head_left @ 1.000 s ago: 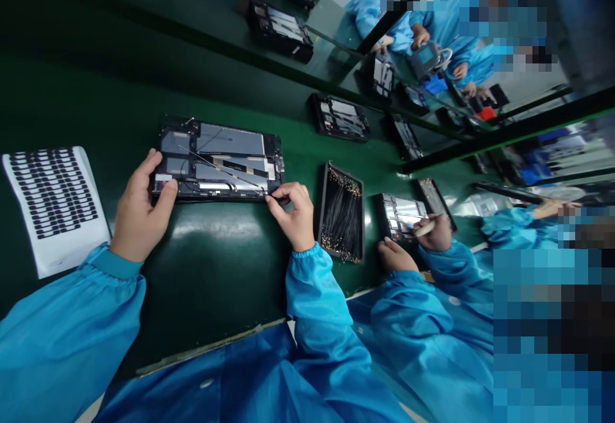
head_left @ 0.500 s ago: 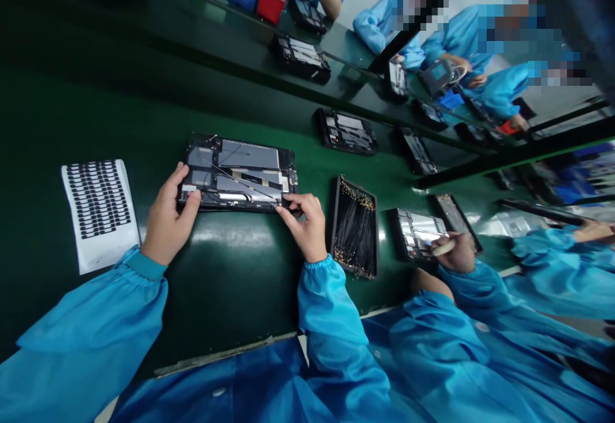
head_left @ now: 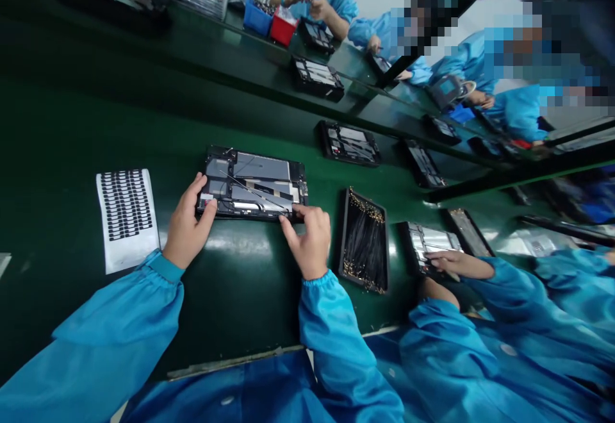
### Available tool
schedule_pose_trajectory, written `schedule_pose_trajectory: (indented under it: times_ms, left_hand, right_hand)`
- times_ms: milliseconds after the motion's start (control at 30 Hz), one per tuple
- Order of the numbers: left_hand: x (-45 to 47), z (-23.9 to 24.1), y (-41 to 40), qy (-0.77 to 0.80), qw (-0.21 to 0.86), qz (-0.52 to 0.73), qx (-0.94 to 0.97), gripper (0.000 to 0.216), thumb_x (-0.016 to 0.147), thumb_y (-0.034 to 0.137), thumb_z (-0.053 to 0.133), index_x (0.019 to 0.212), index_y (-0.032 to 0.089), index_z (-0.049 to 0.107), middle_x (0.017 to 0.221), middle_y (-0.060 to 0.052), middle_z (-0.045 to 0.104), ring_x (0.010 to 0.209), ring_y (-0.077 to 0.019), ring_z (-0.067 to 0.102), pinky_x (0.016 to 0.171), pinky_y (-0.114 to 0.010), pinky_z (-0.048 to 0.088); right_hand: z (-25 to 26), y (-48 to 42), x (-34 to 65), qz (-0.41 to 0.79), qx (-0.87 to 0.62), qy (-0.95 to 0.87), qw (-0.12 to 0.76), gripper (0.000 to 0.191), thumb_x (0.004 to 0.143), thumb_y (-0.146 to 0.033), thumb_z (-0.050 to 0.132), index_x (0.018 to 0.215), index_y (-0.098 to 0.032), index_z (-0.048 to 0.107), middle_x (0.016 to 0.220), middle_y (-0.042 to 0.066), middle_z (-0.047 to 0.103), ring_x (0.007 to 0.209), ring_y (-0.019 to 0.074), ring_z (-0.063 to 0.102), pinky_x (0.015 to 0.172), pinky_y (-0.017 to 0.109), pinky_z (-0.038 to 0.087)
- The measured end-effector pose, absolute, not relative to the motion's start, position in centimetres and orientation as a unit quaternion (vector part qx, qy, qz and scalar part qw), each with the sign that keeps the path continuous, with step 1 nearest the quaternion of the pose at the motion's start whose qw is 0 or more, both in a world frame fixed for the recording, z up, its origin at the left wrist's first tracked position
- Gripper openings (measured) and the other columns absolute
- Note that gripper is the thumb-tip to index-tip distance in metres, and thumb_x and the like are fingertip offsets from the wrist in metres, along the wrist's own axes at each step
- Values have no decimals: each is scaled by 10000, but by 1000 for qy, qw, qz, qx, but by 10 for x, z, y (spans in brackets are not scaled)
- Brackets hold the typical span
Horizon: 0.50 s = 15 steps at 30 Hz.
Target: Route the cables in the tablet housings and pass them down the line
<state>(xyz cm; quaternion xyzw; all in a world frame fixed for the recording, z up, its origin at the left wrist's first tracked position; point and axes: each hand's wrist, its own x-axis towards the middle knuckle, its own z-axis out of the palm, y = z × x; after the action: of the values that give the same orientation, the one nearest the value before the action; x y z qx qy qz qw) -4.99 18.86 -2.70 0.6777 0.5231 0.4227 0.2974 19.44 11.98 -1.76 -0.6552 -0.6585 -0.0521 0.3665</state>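
Fingers (head_left: 207,216) touch the open device (head_left: 254,184) lying between them.

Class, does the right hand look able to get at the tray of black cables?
Probably yes: the tray lies beside the right hand, with nothing visible between them, though that hand is touching the open device.

Dim light, glare on bench (head_left: 240,288), blurry edges

Electronics factory: blue smocks (head_left: 336,327), opened devices (head_left: 262,166)
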Motion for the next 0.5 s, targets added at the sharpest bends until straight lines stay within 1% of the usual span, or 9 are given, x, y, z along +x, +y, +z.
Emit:
schedule_pose_trajectory:
  times_ms: [67, 133, 333, 500]
  left_hand:
    - [-50, -28, 188, 521, 299, 426, 677, 535, 975, 377, 537, 1478, 215, 451, 1581, -110, 438, 1467, -241, 411, 1240, -463, 316]
    - [-50, -28, 188, 517, 302, 429, 677, 533, 975, 382, 535, 1477, 220, 449, 1583, -109, 435, 1471, -241, 406, 1240, -469, 314]
    - [-49, -27, 187, 520, 313, 428, 670, 534, 976, 381, 528, 1474, 207, 451, 1583, -117, 433, 1476, -235, 397, 1245, -461, 306]
    - [-48, -27, 186, 528, 315, 425, 664, 528, 969, 375, 532, 1473, 236, 452, 1584, -96, 437, 1472, -244, 404, 1247, -474, 306]
  right_hand:
    - [-17, 119, 178, -41, -640, -681, 355, 217, 948, -344, 655, 1130, -228, 638, 1020, 90, 670, 951, 257, 585, 828, 405, 428]
    - [-17, 122, 162, -12, -611, -713, 344, 204, 956, -331, 648, 1140, -243, 637, 1047, 89, 678, 987, 262, 592, 835, 406, 431]
    - [-14, 139, 141, 36, -576, -737, 352, 79, 970, -289, 634, 1030, -237, 635, 1004, 65, 695, 967, 243, 610, 837, 400, 460]
    - [-14, 143, 147, 64, -558, -740, 371, 53, 992, -254, 597, 1037, -248, 625, 980, 47, 699, 952, 221, 641, 847, 393, 497]
